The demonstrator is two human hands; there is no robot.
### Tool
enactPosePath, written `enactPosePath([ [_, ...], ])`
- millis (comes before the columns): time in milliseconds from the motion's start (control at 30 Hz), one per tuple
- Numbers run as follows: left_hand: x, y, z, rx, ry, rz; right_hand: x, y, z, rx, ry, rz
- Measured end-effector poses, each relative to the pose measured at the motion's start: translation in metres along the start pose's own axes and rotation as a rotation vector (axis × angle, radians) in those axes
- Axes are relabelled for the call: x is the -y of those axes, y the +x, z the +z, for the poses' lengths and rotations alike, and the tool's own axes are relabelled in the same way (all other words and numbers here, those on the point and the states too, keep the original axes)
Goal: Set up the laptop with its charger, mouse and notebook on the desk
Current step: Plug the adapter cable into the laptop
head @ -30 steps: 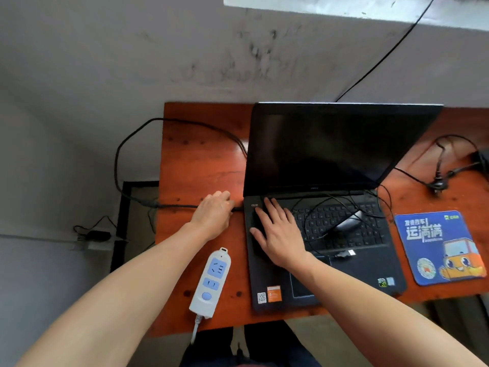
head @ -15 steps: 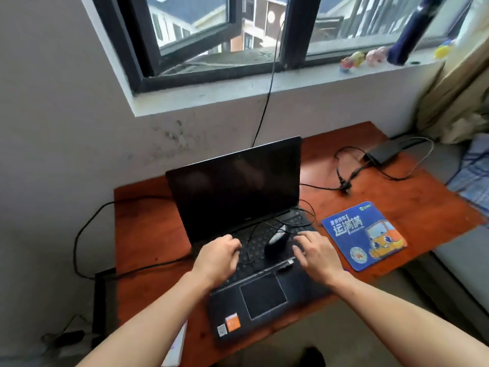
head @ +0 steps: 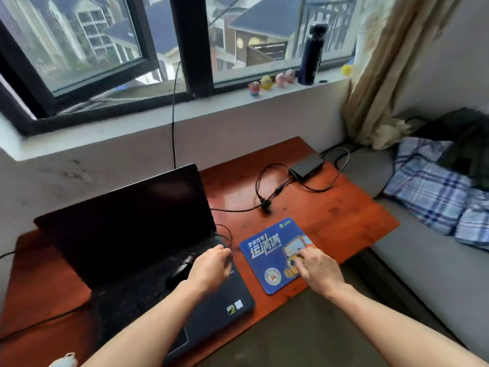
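The open laptop point(head: 127, 234) stands on the left part of the wooden counter point(head: 330, 215). The wired mouse point(head: 182, 268) lies on its keyboard, blurred, its thin cable point(head: 229, 242) looping off the laptop's right edge. The left hand point(head: 211, 270) hovers over that edge with its fingers curled close beside the loop; whether they pinch the cable cannot be told. Just right of the laptop lies the blue mouse pad point(head: 264, 250), and the right hand point(head: 317, 268) presses its fingertips point(head: 304, 256) on it, holding nothing. The charger brick point(head: 307, 165) sits well behind and right of the laptop.

The mouse is probably light, hard and smooth, so it is best taken by its flanks rather than dragged by the limp cable, which could snag on the keys. No notebook is visible.
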State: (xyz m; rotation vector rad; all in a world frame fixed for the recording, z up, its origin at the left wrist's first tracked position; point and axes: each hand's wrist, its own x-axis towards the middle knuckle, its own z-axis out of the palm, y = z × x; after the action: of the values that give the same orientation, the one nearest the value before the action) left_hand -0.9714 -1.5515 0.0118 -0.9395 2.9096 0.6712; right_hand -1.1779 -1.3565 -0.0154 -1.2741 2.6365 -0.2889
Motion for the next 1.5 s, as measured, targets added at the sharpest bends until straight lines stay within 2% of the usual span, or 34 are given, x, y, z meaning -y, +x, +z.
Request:
enactPosePath([
  [233,-0.031,0.079,-0.005,-0.053,-0.089,-0.065,-0.045,0.016,-0.001,0.063,0.050,0.073],
  [400,-0.039,0.151,-0.003,-0.093,-0.251,-0.230,-0.071,0.051,0.000,0.120,0.037,0.070],
  [500,-0.037,0.203,0.001,-0.051,-0.343,-0.339,-0.090,0.091,-0.010,0.135,0.015,0.093],
  [767,-0.031,0.314,0.036,0.070,-0.776,-0.689,-0.134,0.172,-0.022,0.142,0.016,0.145],
  [867,-0.038,0.346,0.048,0.051,-0.990,-0.797,-0.155,0.202,-0.020,0.177,0.022,0.130],
  [967,-0.050,0.370,0.035,-0.017,-1.124,-0.807,-0.171,0.241,-0.025,0.155,0.012,0.124],
  [1033,-0.064,0.378,0.020,-0.101,-1.052,-0.720,-0.185,0.275,-0.029,0.116,0.019,0.113],
  [1100,-0.072,0.374,-0.003,-0.210,-0.870,-0.592,-0.190,0.302,-0.034,0.039,0.013,0.080],
  [1200,-0.083,0.370,-0.042,-0.386,-0.699,-0.533,-0.198,0.360,-0.044,0.013,-0.065,-0.023],
  [1300,-0.082,0.353,-0.067,-0.512,-0.608,-0.540,-0.193,0.407,-0.047,0.178,-0.280,-0.131],
  [1400,-0.075,0.327,-0.076,-0.552,-0.523,-0.567,-0.186,0.432,-0.036,0.336,-0.434,-0.220],
  [1500,-0.064,0.299,-0.081,-0.621,-0.557,-0.624,-0.176,0.446,-0.026,0.396,-0.487,-0.301],
])
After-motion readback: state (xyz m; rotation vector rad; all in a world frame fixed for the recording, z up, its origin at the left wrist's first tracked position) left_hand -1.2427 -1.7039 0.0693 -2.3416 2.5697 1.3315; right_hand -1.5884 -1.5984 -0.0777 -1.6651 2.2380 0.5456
